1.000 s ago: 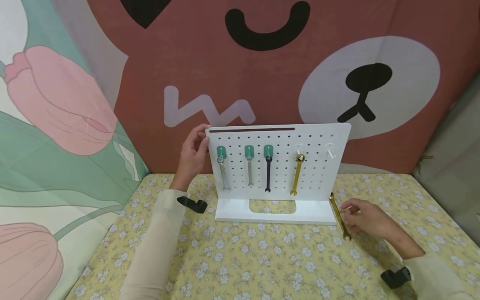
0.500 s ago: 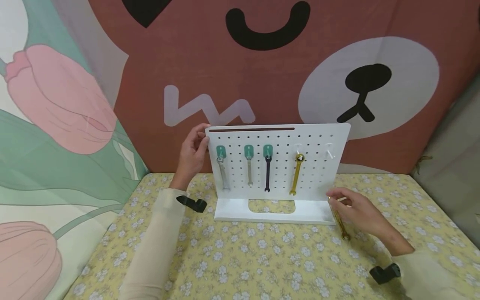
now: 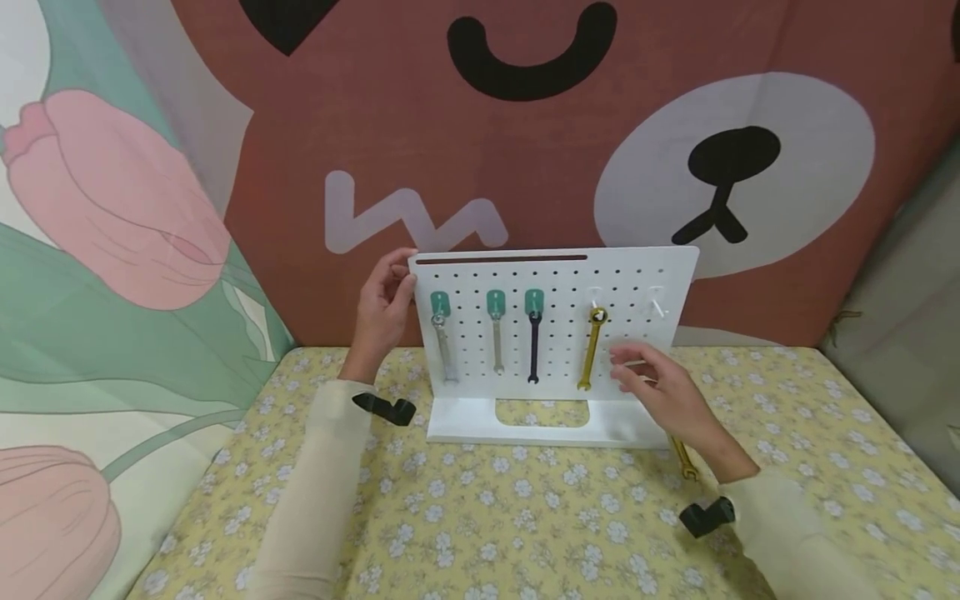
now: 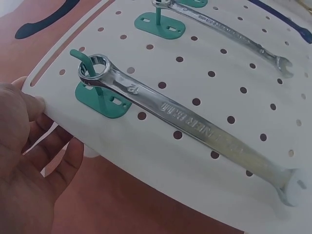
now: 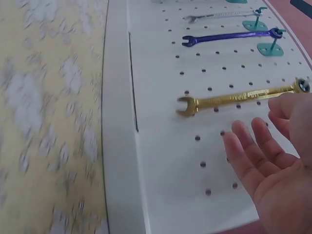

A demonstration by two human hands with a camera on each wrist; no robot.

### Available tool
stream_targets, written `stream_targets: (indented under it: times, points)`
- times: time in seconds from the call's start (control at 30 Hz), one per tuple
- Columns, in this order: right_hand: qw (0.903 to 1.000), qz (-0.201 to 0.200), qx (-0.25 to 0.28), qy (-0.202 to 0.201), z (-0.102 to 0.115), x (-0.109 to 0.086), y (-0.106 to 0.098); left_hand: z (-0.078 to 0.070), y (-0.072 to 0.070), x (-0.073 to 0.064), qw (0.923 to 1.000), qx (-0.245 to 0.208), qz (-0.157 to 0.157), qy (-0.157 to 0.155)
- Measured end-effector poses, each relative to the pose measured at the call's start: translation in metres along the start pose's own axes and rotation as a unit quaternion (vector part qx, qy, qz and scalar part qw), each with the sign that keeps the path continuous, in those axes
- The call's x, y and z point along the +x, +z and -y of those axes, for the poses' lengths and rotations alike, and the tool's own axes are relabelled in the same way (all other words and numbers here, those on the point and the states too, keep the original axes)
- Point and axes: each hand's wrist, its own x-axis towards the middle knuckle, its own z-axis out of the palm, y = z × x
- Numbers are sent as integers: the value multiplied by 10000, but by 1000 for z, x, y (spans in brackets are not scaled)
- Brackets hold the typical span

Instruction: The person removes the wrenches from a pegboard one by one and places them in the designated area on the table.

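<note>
My left hand (image 3: pixel 384 312) pinches the upper left edge of a white pegboard stand (image 3: pixel 558 382), thumb on the front face. Beside it, a silver combination wrench (image 4: pixel 185 119) hangs by its ring end on a green hook (image 4: pixel 105 103). Another silver wrench (image 3: pixel 498 346) and a dark purple wrench (image 5: pixel 229 37) hang further right on green hooks. My right hand (image 3: pixel 663 396), fingers loosely bent and holding nothing, is just right of a hanging gold wrench (image 3: pixel 592 350). A second gold wrench (image 3: pixel 683 458) lies by the stand's right end, partly hidden by the right forearm.
At the board's upper right, a white hook (image 3: pixel 658 307) carries no wrench. The stand's base (image 3: pixel 465 421) rests on a yellow floral tablecloth (image 3: pixel 525 517). A reddish-brown printed backdrop (image 3: pixel 540 175) hangs behind the table.
My right hand has moved left and up from the loose gold wrench, across the board's right edge to the hanging gold wrench. The left hand stays on the board.
</note>
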Motion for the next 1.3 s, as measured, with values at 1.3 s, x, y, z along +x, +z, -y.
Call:
stream_targets:
  times: [1.3]
  points:
    - [9767,156,2010,742,7,19,31,-3,-4,1,9997,-137,90,-180]
